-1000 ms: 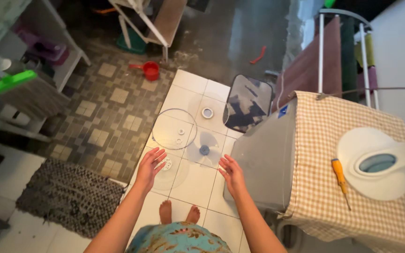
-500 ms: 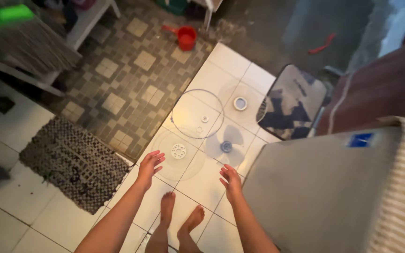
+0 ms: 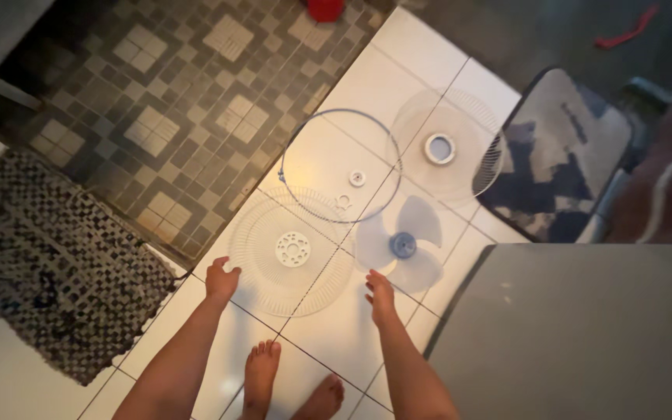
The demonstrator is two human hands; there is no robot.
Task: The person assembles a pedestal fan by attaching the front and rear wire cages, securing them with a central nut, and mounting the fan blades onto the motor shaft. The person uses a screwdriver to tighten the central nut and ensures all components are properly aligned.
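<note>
Head view, left hand: the left hand [image 3: 221, 281] reaches down at the near-left rim of the round clear fan grille [image 3: 291, 250] with the white perforated hub; fingers curled, grip loosely together at the rim; whether it truly clamps the grille cannot be told.
Head view, right hand: the right hand [image 3: 380, 294] hangs over the white floor tiles [image 3: 328, 334], fingers loose and apart, holding nothing; it is just near the lower blade of the fan blade [image 3: 400, 245].
Fan grille: lies flat on the floor tiles, straight ahead of the person's bare feet [image 3: 293, 385].
Fan blade: translucent, three-lobed, with a bluish hub, flat on the tiles just right of the grille.
Ring: a thin round retaining ring [image 3: 341, 166] lies beyond the grille, overlapping its far edge; two small white parts [image 3: 351, 190] sit inside it.
Second grille: another clear grille [image 3: 443, 145] with a white centre ring lies farther right, near a patterned cushion [image 3: 558, 155].
Right side: a grey appliance [image 3: 577, 334] fills the lower right corner.
Left side: a woven mat [image 3: 40, 257] on patterned dark tiles.
</note>
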